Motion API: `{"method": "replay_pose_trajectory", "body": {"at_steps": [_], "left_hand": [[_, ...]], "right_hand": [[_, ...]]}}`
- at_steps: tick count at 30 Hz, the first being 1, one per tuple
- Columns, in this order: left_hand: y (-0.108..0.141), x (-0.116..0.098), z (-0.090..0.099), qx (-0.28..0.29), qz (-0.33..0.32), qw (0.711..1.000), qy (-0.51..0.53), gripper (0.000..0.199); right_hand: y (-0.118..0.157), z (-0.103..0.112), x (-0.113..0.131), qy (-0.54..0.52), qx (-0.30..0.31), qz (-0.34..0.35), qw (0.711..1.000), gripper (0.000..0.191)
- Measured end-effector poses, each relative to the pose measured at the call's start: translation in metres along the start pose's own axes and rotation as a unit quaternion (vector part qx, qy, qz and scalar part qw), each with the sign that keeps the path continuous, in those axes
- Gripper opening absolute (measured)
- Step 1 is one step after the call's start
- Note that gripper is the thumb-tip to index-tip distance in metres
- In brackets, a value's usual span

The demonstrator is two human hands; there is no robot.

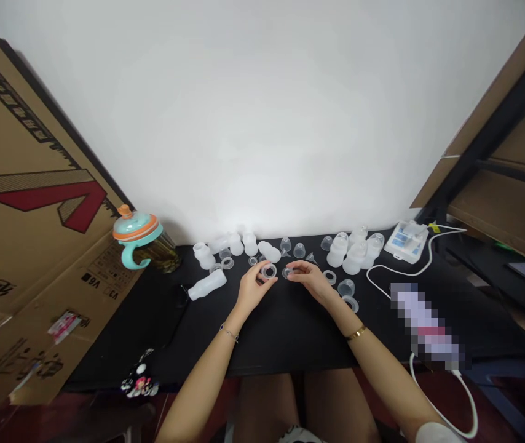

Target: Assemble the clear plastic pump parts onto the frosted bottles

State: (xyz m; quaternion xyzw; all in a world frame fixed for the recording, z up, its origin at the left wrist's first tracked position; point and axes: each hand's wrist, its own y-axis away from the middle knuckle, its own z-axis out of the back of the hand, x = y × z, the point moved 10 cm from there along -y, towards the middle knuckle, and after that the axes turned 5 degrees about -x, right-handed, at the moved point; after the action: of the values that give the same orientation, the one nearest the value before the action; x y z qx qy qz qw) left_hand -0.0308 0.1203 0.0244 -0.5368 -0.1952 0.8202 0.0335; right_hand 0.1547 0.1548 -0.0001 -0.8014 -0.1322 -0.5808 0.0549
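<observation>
My left hand [254, 285] holds a translucent ring [268, 271] between thumb and fingers, just above the black table. Beside it, my right hand [308, 280] pinches a small clear round piece [287, 272]; the two pieces are apart. Behind my hands stand white bottles [236, 243] and clear dome caps [299, 250]. One white bottle [208, 285] lies on its side left of my left hand. To the right of my right hand are a loose ring [329, 277], a clear dome [346, 287] and several capped bottles [355, 257].
A lidded jug [145, 240] stands at the left beside a large cardboard box [36, 234]. At the right are a white box [406, 241], a white cable [422, 271] and a blurred-out phone-like object [428, 326]. A beaded charm [140, 383] hangs at the front left edge.
</observation>
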Motion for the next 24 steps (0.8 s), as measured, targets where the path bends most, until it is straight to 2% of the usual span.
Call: {"method": "replay_pose_trajectory", "body": {"at_steps": [7,13,16,18,20,24], "left_hand": [[0.0,0.0,-0.001,0.005,0.008,1.0,-0.006,0.049],[0.002,0.011,-0.003,0.014,0.065,0.997,0.028,0.056],[0.001,0.017,-0.008,0.031,0.093,0.992,0.083,0.057],[0.0,0.026,-0.013,0.041,0.137,0.979,0.144,0.065],[0.001,0.038,-0.018,0.054,0.208,0.955,0.204,0.075],[0.006,0.051,-0.025,0.087,0.296,0.909,0.281,0.077]], "right_hand": [[0.002,-0.003,0.003,0.009,0.01,0.004,1.0,0.034],[0.001,-0.002,0.002,0.011,0.008,0.006,1.0,0.034],[0.002,-0.003,0.003,0.009,0.01,0.005,1.0,0.033],[0.003,-0.003,0.004,0.011,0.01,0.002,1.0,0.032],[0.004,-0.004,0.005,0.012,0.012,-0.005,1.0,0.033],[0.004,-0.004,0.001,0.005,0.017,-0.02,1.0,0.038]]}}
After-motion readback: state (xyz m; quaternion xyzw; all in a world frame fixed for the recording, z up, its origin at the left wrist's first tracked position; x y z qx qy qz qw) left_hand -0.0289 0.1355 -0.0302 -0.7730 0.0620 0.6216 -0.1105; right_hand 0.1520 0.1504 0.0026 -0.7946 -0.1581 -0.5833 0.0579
